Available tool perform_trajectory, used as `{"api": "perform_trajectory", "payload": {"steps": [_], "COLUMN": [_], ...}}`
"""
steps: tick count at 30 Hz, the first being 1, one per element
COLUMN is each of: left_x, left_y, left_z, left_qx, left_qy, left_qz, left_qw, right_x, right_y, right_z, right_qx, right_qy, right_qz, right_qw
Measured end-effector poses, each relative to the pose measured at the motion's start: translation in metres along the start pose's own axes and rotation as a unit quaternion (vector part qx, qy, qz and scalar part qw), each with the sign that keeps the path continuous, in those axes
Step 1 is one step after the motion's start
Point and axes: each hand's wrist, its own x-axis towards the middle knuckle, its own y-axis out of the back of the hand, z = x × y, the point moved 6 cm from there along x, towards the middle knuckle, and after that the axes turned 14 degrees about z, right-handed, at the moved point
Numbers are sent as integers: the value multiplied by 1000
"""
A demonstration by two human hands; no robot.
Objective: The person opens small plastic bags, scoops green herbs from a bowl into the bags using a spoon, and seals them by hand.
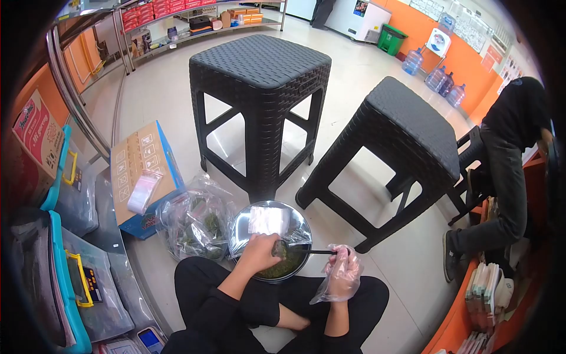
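Note:
A round dark bowl (277,277) holding green-brown, moss-like material sits in front of my crossed legs. At its rim my bare left hand (261,253) pinches a small clear plastic bag (282,251) with some greenish stuff in it. My right hand (342,272) wears a loose clear plastic glove and grips a thin black utensil (318,252). The utensil points left to the bag; its tip is hard to make out. A shiny flat surface with a stack of small clear bags (268,220) covers the bowl's far part.
Left of the bowl lies a large clear bag (200,227) of green material. Beyond it, a cardboard box (141,171) carries a pack of small bags (145,192). Two black stools (259,65) (407,124) stand ahead. Lidded plastic bins (88,283) line the left; another person (507,171) is at right.

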Motion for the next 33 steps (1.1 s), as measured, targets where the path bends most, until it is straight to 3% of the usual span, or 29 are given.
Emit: {"api": "perform_trajectory", "payload": {"steps": [4,7,21,33], "left_x": [4,4,4,3], "left_y": [3,3,3,-2], "left_z": [2,4,10,-1], "left_qx": [-20,-27,-37,-171], "left_qy": [11,10,17,141], "left_qz": [9,15,2,-13], "left_qw": [1000,999,999,975], "right_x": [-10,-13,-34,-39], "right_y": [-4,-6,-14,-16], "right_z": [-25,-39,-70,-72], "right_qx": [-65,-113,-172,-174], "right_qy": [80,248,331,326], "right_qz": [-69,-85,-141,-142], "right_qw": [992,958,917,918]}}
